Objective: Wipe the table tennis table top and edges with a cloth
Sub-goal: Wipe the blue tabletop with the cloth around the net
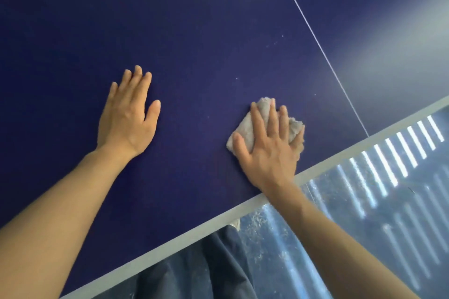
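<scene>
Cloth (252,124): grey, crumpled, flat under my right hand (267,150) near the white edge stripe. Table (194,31): dark blue (few pale specks).

The right hand (267,150) presses a grey cloth (245,126) onto the blue table (194,31); left hand (128,114) lies flat.

Soft daylight from my right, a wide and slightly smeared view.

A pale glare washes over the blue table (194,31) at the upper right, fading the colour to grey there, while the left side stays deep and dim. Bright stripes of light lie across the floor (388,177) below the edge, blurred into streaks. My left hand (128,114) and right hand (267,148) are evenly lit with only faint shadows beneath them. The white line (315,39) bows slightly, and the picture is soft throughout, grainiest around the cloth (264,107).
</scene>
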